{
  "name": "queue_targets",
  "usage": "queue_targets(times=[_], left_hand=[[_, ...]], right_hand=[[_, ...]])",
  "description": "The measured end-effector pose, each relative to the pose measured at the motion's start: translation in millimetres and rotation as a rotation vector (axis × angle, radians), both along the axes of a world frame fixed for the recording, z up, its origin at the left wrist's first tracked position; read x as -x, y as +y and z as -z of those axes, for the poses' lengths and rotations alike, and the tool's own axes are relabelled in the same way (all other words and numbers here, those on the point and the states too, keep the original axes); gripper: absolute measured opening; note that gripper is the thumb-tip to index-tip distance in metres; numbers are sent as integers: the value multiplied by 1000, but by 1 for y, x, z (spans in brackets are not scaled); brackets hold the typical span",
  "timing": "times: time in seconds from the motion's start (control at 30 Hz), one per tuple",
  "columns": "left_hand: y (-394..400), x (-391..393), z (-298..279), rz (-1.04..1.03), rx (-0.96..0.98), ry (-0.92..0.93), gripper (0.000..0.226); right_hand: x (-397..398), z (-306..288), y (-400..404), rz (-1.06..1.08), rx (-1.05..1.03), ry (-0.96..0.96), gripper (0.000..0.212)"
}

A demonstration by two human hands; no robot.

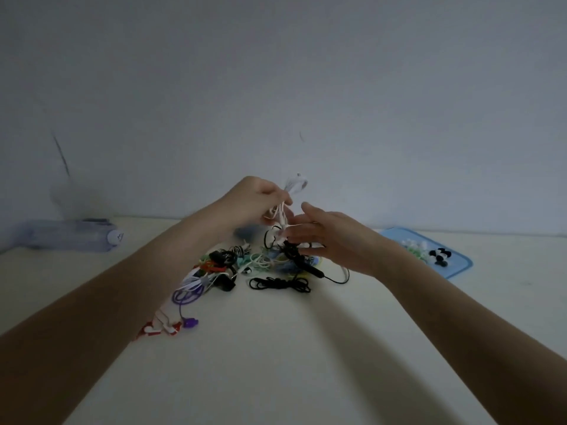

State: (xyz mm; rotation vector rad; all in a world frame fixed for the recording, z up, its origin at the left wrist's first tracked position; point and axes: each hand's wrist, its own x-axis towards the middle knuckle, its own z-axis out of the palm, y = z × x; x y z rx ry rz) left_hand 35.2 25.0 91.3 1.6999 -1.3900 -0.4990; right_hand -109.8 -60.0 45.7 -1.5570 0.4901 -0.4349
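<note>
1. The left hand (257, 199) is raised above the table (276, 348), its fingers curled and pinching a white cable (296, 184).
2. A loop of the white cable sticks up just past the fingertips. The rest hangs down from the pinch toward the pile of cables (245, 262) below.
3. The right hand (325, 237) is just beside the left and a little lower. Its fingers are fairly straight and spread, and they hold nothing.
4. The right fingertips meet the hanging strands where a black cable (291, 253) tangles with the white one. I cannot tell which strand they touch.
5. A coiled black cord (279, 283) lies on the table in front of the pile, and purple earphones (187, 299) lie to its left.
6. A blue tray (457, 259) sits well apart on the right, with small pieces on it.
</note>
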Motion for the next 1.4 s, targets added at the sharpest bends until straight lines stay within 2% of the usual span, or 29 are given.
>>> queue_targets(times=[0.1,0.17,0.27,0.3,0.4,0.47,0.53,0.6,0.7,0.77,0.87,0.97,1.0,1.1,1.23,1.4], left_hand=[[-12,16,-1,9,45,277,18],[-22,30,1,43,48,397,17],[-39,49,10,66,54,443,10],[-44,53,14,51,48,449,9],[-61,67,37,-13,-45,448,30],[-71,79,56,1,-141,363,37],[-84,88,75,9,-209,171,41],[-97,95,90,36,-235,-31,43],[-105,100,100,93,-240,-301,40],[-106,101,103,104,-251,-426,41],[-109,96,107,39,-132,-603,40],[-105,103,107,195,107,-523,30],[-102,108,106,305,111,-493,30],[-101,123,111,541,-41,-510,38],[-111,126,116,490,-30,-385,22],[-126,119,121,305,-30,-140,20]], right_hand=[[9,-3,-3,-10,77,13,38],[18,-1,-7,21,71,-3,27],[42,5,-18,78,-12,-7,6],[51,7,-22,114,-1,28,7],[82,17,-39,244,105,164,9],[96,27,-48,298,247,312,10],[103,37,-55,311,407,480,9],[108,46,-60,309,507,569,7],[112,52,-66,294,568,611,15],[115,50,-71,298,574,600,11],[123,42,-91,524,784,593,11],[134,38,-113,721,903,643,17],[137,39,-118,741,910,672,19],[137,42,-128,765,898,715,22],[134,40,-136,735,878,673,20],[130,38,-141,648,867,722,11]])
